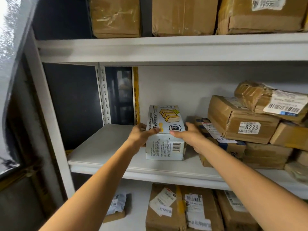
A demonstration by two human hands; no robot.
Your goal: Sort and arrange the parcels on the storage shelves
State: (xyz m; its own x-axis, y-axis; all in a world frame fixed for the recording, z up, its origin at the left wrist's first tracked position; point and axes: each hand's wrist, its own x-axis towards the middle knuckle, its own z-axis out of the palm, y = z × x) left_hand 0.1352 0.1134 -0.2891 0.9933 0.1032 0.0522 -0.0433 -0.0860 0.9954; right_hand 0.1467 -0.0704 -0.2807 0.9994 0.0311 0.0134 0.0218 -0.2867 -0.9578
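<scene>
Toast box (pixel 165 132): smooth printed white card. Parcels (pixel 241 119) beside it: matt brown cardboard, glossy tape. Shelf (pixel 106 144): white painted metal.

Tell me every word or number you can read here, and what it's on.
"0233" and "5元": white sticker on a brown box at right.
"THICK CUT": side of the white box; its Chinese print is too small to read.
"5元": torn label on a top-shelf box; the number above it is cut off.
Other labels and barcodes: too blurred.
</scene>
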